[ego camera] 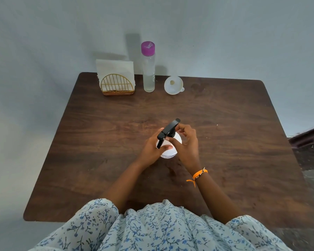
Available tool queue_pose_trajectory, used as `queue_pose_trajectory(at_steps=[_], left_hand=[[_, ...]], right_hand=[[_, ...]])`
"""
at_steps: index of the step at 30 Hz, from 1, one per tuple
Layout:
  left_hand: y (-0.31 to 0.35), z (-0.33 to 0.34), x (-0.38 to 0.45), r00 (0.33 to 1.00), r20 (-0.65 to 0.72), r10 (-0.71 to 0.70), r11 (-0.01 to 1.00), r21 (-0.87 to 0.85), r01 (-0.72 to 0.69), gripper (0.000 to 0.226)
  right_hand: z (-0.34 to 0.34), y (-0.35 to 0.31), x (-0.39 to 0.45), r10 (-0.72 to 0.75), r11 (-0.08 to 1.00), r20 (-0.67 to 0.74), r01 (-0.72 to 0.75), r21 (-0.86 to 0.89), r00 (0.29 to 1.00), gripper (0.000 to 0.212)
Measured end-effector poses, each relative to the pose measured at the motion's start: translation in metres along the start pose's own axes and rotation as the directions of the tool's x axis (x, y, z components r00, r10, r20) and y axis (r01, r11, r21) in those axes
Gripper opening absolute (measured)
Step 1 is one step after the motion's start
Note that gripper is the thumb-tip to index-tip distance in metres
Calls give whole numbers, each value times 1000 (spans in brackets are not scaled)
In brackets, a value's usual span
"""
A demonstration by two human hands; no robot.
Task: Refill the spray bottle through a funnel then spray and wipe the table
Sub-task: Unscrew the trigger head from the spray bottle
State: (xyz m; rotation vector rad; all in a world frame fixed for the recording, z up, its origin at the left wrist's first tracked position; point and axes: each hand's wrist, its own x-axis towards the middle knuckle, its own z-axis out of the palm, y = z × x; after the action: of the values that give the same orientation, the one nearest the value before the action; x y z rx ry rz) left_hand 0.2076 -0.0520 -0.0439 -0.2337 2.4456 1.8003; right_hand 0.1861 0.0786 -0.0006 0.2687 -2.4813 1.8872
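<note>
A white spray bottle (169,151) with a black trigger head (168,132) stands in the middle of the dark wooden table (225,151). My left hand (151,148) grips the bottle's body from the left. My right hand (186,144) pinches the black collar under the trigger head with curled fingers. A white funnel (173,85) lies at the far edge, mouth up. Left of the funnel stands a tall clear water bottle (149,69) with a purple cap on.
A gold wire holder with white napkins (116,78) stands at the far left of the table, against the pale wall. A dark floor and a low dark edge (306,136) lie off the table's right side.
</note>
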Motion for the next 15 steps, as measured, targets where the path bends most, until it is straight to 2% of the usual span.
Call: queue_pose_trajectory(at_steps=[2,5,8,12,14,15], left_hand=[[-2,2,0,1000,-3,-7,1000,-26,7,43],[-4,1,1,999,-5,39,999,-29,-40,51],[-5,-1,2,999,13,51,998,-23,-50,57],[-7,-1,2,999,21,38,999,-5,-38,67],[-5,-1,2,998,26,49,999,-18,-49,65],[-5,-1,3,999,27,45,999,-20,-45,64]], right_hand=[[0,-1,-1,-22,1000,16,23,-13,1000,32],[-5,3,3,-56,996,76,61,-63,996,32],[-15,11,11,-57,985,226,92,-146,972,26],[-29,8,16,-75,970,332,145,-193,940,38],[-32,4,10,-69,986,321,114,-123,945,41],[-32,1,5,-38,998,285,52,-40,958,43]])
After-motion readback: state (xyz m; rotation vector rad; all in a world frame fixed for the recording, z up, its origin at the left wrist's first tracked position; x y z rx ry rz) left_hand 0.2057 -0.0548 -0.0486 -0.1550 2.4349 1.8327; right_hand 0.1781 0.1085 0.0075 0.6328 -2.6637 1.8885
